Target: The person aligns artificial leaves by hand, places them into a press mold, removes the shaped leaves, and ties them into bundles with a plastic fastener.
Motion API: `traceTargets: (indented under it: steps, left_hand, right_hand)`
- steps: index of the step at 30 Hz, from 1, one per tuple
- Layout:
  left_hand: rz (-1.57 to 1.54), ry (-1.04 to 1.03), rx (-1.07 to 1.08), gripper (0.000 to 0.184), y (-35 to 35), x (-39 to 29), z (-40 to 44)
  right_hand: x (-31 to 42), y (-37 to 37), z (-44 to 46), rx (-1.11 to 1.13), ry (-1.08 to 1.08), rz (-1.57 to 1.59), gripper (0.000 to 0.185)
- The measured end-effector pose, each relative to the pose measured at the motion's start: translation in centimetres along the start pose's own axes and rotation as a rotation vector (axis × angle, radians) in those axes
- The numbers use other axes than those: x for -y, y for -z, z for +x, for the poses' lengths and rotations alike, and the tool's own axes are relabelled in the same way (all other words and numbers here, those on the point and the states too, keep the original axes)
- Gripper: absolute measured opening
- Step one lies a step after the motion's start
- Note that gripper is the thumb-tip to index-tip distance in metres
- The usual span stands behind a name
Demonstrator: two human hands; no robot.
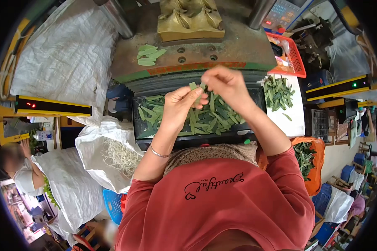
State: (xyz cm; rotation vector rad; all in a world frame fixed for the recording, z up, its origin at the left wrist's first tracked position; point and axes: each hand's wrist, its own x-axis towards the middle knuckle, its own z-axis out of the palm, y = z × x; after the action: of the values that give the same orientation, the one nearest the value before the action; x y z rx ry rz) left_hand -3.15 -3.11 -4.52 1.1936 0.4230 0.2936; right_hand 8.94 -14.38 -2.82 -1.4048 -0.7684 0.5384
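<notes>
My left hand (182, 102) is closed in a pinch on a few flat green leaves (193, 86), which stick up past the thumb and fingertips. Close beside it, my right hand (227, 85) is raised with curled fingers, thumb and forefinger together near the tips of those leaves. Whatever is between its fingers is too small and blurred to make out. Below both hands lies a black tray (135, 123) holding many loose leaves (215, 119). A small stack of paler leaves (148, 55) rests on the metal machine bed at the far left.
A brass-coloured mould block (190, 25) sits on the machine bed (243, 48) between two steel posts. More leaves (277, 93) lie on a white surface at right, above an orange bag (316, 167). A white sack (92, 146) with pale strands stands left. Another person (27, 173) is far left.
</notes>
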Motion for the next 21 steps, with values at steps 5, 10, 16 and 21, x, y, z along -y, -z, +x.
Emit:
traceTargets:
  steps: [5, 10, 16, 21]
  left_hand:
    - [-0.075, 0.006, -0.158, 0.015, 1.0, -1.9, 0.2]
    - [-0.264, 0.065, -0.087, 0.018, 1.5, -1.1, 1.3]
    - [-0.131, 0.053, -0.164, 0.017, 1.5, -1.2, 2.9]
    - [-0.134, 0.073, -0.184, 0.015, 2.2, -1.2, 4.4]
  right_hand:
    - [7.4, 3.3, 5.3, -0.207, 0.336, -0.21, 0.01]
    - [6.3, 5.9, 12.5, -0.092, 0.514, -0.404, 0.011]
    - [2.4, 7.0, 16.2, 0.006, 0.372, -0.622, 0.013]
    - [1.7, 7.2, 16.9, -0.033, 0.245, -0.65, 0.017]
